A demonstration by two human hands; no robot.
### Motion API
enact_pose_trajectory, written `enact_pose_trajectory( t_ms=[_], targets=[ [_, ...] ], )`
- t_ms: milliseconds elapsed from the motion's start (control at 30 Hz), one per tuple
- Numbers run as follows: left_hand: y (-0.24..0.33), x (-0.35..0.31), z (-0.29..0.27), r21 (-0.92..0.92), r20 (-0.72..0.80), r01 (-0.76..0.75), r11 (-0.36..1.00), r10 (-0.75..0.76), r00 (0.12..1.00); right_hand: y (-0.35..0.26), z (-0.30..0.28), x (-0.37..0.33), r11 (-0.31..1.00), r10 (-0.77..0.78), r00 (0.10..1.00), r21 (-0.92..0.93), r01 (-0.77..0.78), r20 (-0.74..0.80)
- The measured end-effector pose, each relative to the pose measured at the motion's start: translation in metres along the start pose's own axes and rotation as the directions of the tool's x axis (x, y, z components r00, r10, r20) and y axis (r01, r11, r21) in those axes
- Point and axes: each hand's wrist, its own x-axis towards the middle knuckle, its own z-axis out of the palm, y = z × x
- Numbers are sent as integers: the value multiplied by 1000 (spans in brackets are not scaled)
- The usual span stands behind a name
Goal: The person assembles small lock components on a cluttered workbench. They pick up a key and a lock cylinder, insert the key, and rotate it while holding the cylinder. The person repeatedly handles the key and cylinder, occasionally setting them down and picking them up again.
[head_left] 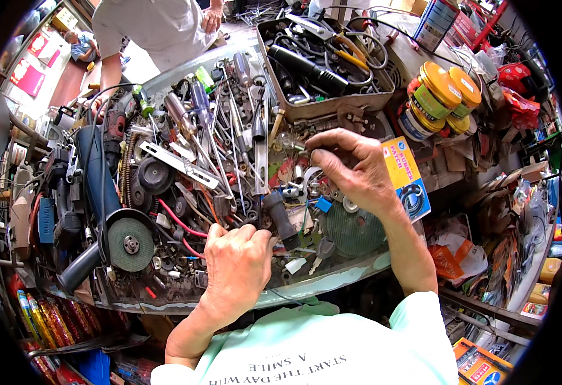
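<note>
My left hand [239, 262] is closed over the near part of a cluttered workbench, knuckles up; whatever lies under its fingers is hidden. Just right of it lies a black cylindrical piece [281, 221]. My right hand [356, 172] hovers over the bench's right part, thumb and forefinger drawn together in a pinch. Something small may be between those fingertips, but I cannot make it out. Below this hand are a dark green grinding disc [356, 232], a small blue piece [323, 205] and a key [322, 251]. A yellow and blue box [406, 179] stands by my right wrist.
An angle grinder [98, 170] with a green disc lies at left among screwdrivers [200, 99] and loose parts. A metal box [332, 108] of cables and tools stands at the back, yellow-lidded tubs [441, 86] to its right. Another person [149, 32] stands across the bench, one arm reaching toward its far left.
</note>
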Motion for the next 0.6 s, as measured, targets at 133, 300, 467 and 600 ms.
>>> enact_pose_trajectory(
  t_ms=[133,300,467,600],
  targets=[
    [12,-1,7,175,-41,53,983,-47,998,-7,0,-2,997,42,999,60,-41,-26],
    [24,-3,10,205,-42,123,971,-117,992,-6,-2,-4,994,68,997,89,-64,-44],
    [32,-3,13,135,-136,182,974,-164,977,-29,-17,2,994,73,996,74,-77,61],
    [43,-7,23,148,-240,248,957,-209,948,-31,-22,-7,997,-72,978,-10,76,198]
  ],
)
